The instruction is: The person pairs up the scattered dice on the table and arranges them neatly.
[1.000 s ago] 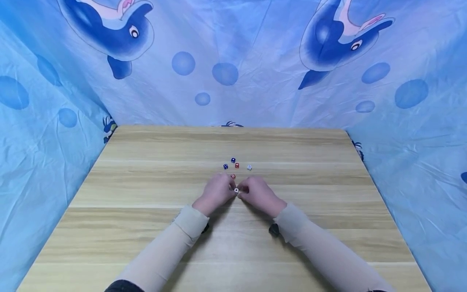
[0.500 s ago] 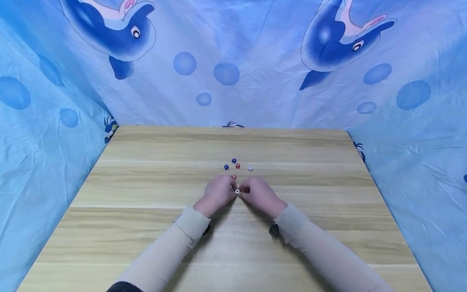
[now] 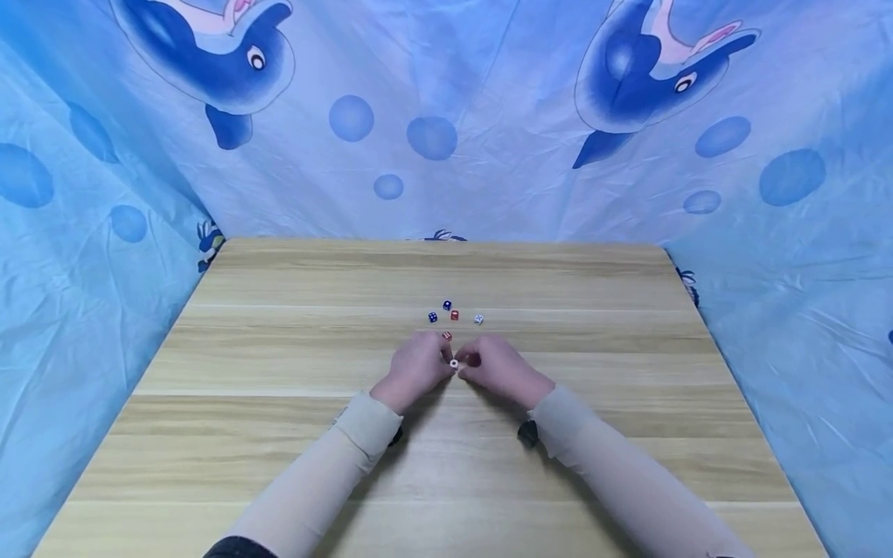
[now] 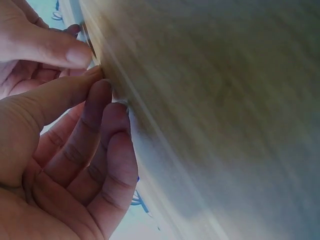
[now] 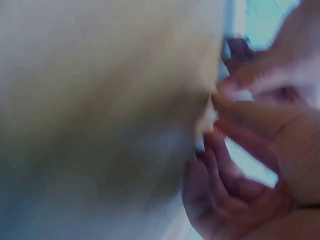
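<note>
White die (image 3: 454,364): likely light, hard; best held by opposite faces. Left hand (image 3: 418,364): pinches it. Right hand (image 3: 501,370): hold unclear.

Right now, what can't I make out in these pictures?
Near white die, underside: head view, hidden by its own body.
Rear blue die, exact pips: head view, too small.
Right hand, fingertip detail: right wrist view, blurred.
Right sleeve, upper end: head view, cut off by bottom edge.
</note>
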Demonstrator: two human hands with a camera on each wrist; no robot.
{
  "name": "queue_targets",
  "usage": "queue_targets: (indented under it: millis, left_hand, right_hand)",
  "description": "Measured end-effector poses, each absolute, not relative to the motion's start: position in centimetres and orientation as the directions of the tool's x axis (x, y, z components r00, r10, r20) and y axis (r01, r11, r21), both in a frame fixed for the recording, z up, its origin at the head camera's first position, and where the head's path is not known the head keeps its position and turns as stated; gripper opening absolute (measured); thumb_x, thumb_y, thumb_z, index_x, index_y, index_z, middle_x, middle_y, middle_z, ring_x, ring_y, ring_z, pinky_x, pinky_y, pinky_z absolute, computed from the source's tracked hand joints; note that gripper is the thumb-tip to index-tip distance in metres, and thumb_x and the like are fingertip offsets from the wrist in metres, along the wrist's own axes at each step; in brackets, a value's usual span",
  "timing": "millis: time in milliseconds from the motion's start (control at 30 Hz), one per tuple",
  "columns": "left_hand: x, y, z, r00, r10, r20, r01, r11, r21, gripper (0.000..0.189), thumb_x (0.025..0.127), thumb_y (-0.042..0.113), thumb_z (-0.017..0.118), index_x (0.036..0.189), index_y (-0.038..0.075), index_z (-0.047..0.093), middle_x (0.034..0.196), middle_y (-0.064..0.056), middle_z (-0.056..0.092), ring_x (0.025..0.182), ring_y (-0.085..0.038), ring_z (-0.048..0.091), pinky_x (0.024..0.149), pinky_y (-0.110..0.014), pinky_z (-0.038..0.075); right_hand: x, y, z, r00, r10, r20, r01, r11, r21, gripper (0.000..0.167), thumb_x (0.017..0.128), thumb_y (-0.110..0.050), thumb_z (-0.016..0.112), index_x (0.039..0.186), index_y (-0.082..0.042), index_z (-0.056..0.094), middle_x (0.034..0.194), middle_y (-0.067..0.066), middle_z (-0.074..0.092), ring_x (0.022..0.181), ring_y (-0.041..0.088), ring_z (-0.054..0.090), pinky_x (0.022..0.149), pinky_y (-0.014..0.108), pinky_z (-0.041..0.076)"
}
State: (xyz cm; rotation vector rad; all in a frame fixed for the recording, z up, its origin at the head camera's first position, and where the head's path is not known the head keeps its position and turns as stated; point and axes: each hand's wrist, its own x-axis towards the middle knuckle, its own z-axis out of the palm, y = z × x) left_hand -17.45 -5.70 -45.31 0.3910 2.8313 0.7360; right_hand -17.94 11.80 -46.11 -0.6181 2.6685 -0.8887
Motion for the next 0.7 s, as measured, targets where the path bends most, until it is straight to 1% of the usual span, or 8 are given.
queue_targets:
  millis: [100, 167, 267, 367, 433, 500, 600, 700]
  left_hand:
    - [-17.6, -5.7, -45.3, -0.946, 0.3, -0.124, 0.201, 0.841, 0.503, 0.012, 0.079, 0.013, 0.086, 0.08, 0.017, 0.075, 0.094, 0.002, 0.071, 0.082, -0.017, 0.063, 0.066, -0.033, 0.052]
    - [-17.6, -5.7, -45.3, -0.946, 0.298, -0.124, 0.201, 0.845, 0.496, 0.013, 0.079, 0.014, 0.086, 0.08, 0.018, 0.074, 0.093, 0.003, 0.07, 0.083, -0.017, 0.062, 0.068, -0.034, 0.052]
    - [-17.6, -5.7, -45.3, -0.947, 0.3, -0.119, 0.208, 0.848, 0.487, 0.013, 0.08, 0.015, 0.086, 0.078, 0.019, 0.074, 0.093, 0.003, 0.07, 0.084, -0.018, 0.063, 0.07, -0.035, 0.052]
    - [-17.6, -5.7, -45.4, -0.946, 0.303, -0.117, 0.211, 0.847, 0.488, 0.012, 0.08, 0.016, 0.086, 0.079, 0.019, 0.074, 0.098, 0.001, 0.072, 0.086, -0.019, 0.063, 0.071, -0.036, 0.052]
    - [-17.6, -5.7, -45.4, -0.946, 0.303, -0.116, 0.211, 0.847, 0.488, 0.011, 0.08, 0.016, 0.086, 0.08, 0.018, 0.075, 0.1, 0.001, 0.072, 0.087, -0.019, 0.064, 0.072, -0.036, 0.053]
    - [-17.6, -5.7, -45.4, -0.946, 0.301, -0.121, 0.207, 0.847, 0.489, 0.011, 0.08, 0.016, 0.086, 0.081, 0.018, 0.075, 0.102, 0.0, 0.072, 0.087, -0.019, 0.064, 0.071, -0.036, 0.052]
    - [-17.6, -5.8, -45.4, -0.946, 0.297, -0.129, 0.199, 0.847, 0.494, 0.012, 0.08, 0.016, 0.085, 0.08, 0.018, 0.074, 0.108, -0.002, 0.072, 0.084, -0.018, 0.062, 0.068, -0.034, 0.052]
    - [-17.7, -5.8, -45.4, -0.946, 0.292, -0.141, 0.186, 0.844, 0.503, 0.013, 0.08, 0.015, 0.086, 0.079, 0.019, 0.073, 0.11, -0.003, 0.072, 0.081, -0.016, 0.061, 0.065, -0.033, 0.05]
  right_hand:
    - [-18.8, 12.9, -45.9, -0.882, -0.443, -0.16, -0.226, 0.695, -0.682, 0.032, 0.086, -0.013, 0.082, 0.117, -0.01, 0.074, 0.093, -0.002, 0.07, 0.083, 0.013, 0.064, 0.077, 0.032, 0.054]
    - [-19.5, 13.7, -45.9, -0.901, -0.4, -0.169, -0.163, 0.672, -0.723, 0.036, 0.086, -0.014, 0.083, 0.121, -0.009, 0.073, 0.086, -0.001, 0.068, 0.075, 0.015, 0.063, 0.068, 0.032, 0.054]
    - [-20.6, 14.7, -46.1, -0.934, -0.329, -0.142, -0.104, 0.629, -0.77, 0.041, 0.088, -0.016, 0.082, 0.125, -0.006, 0.071, 0.075, 0.003, 0.066, 0.062, 0.018, 0.062, 0.055, 0.031, 0.051]
    - [-21.7, 15.3, -46.3, -0.965, -0.239, -0.111, -0.063, 0.617, -0.784, 0.045, 0.088, -0.02, 0.082, 0.129, -0.005, 0.069, 0.071, 0.006, 0.064, 0.057, 0.018, 0.06, 0.051, 0.03, 0.048]
    - [-22.3, 15.4, -46.4, -0.975, -0.195, -0.107, -0.039, 0.621, -0.783, 0.048, 0.087, -0.022, 0.083, 0.129, -0.005, 0.068, 0.075, 0.006, 0.065, 0.06, 0.018, 0.061, 0.054, 0.03, 0.051]
    - [-22.8, 15.4, -46.5, -0.979, -0.17, -0.112, -0.021, 0.632, -0.775, 0.048, 0.087, -0.024, 0.083, 0.128, -0.005, 0.069, 0.082, 0.007, 0.068, 0.066, 0.018, 0.063, 0.059, 0.032, 0.053]
    - [-23.4, 14.9, -46.5, -0.98, -0.157, -0.126, -0.009, 0.658, -0.753, 0.047, 0.086, -0.025, 0.084, 0.125, -0.004, 0.07, 0.104, 0.011, 0.072, 0.087, 0.022, 0.068, 0.078, 0.037, 0.056]
    - [-23.7, 14.4, -46.5, -0.981, -0.154, -0.115, -0.025, 0.695, -0.718, 0.042, 0.086, -0.025, 0.084, 0.12, -0.004, 0.073, 0.117, 0.013, 0.071, 0.102, 0.026, 0.067, 0.092, 0.042, 0.052]
